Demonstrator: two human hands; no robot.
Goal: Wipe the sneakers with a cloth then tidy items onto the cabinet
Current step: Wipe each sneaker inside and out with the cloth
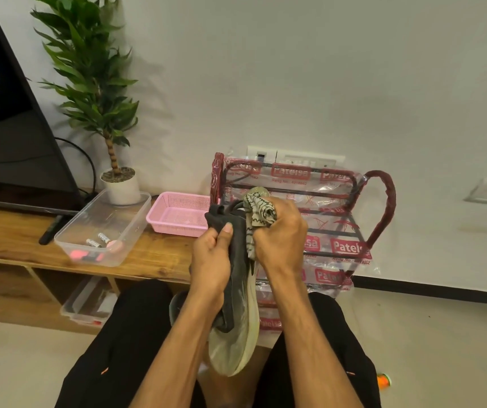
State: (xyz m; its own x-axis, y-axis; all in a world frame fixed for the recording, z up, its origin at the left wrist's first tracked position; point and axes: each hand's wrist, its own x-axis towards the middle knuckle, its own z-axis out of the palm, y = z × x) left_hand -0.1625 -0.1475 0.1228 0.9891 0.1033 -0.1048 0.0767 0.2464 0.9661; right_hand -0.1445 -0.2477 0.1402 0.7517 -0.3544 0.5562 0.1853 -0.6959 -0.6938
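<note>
A dark grey sneaker with a pale, dirty sole is held upright in front of me, heel end up. My left hand grips its dark upper from the left side. Pressed against the sneaker's top right is a beige cloth with dark zigzag lines, bunched in my right hand. A second shoe shows only as a grey edge behind my left forearm. The wooden cabinet runs along the left.
On the cabinet stand a clear plastic box holding batteries and pink items, a pink mesh basket, a potted plant, a TV and a remote. A plastic-wrapped metal rack stands behind my hands. An orange object lies on the floor.
</note>
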